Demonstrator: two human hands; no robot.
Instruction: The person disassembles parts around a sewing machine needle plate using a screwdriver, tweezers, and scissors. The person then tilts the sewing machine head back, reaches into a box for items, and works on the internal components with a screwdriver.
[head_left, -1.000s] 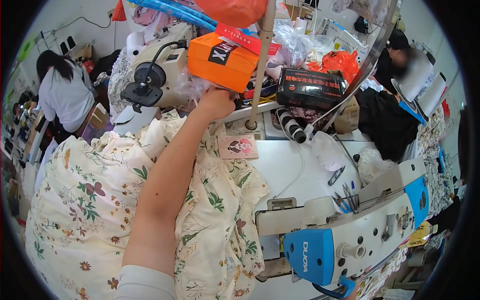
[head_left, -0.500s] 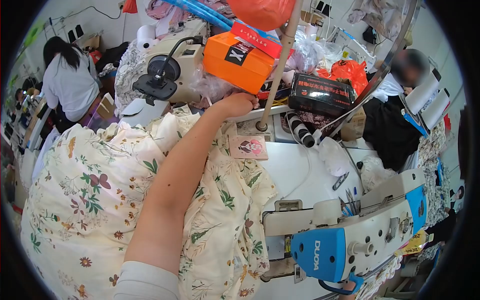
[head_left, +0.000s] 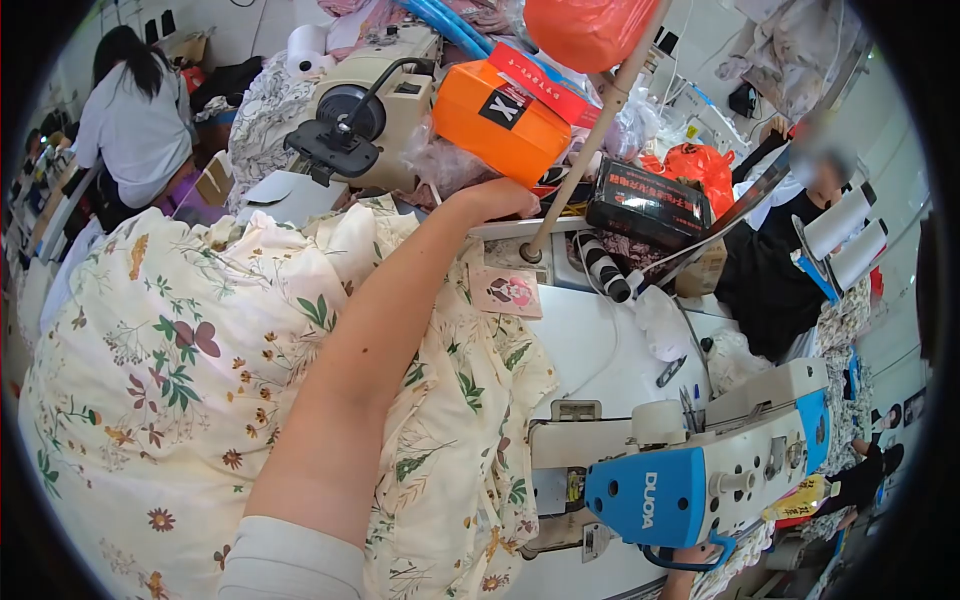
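My left arm stretches across a cream floral fabric (head_left: 180, 400), which is bunched over the left half of the table. My left hand (head_left: 500, 198) is in the cluttered strip at the back, just below an orange box (head_left: 500, 120); its fingers are hidden. My right hand (head_left: 694, 556) shows only partly at the lower right, beside the blue guard of the sewing machine (head_left: 650, 500). The machine head covers most of its fingers. A small pink printed card (head_left: 507, 292) lies by the fabric's edge, below my left hand.
A metal pole (head_left: 590, 140) rises right of my left hand. Beyond it are a black box (head_left: 648, 203) and a rolled striped item (head_left: 603, 268). Snips (head_left: 671, 371) lie on the white tabletop (head_left: 580, 350). Other people sit at the left and right.
The view has shifted slightly. My left hand has reached a little farther right and down under the orange box, its fingers now less visible. My right hand shows more beside the machine.
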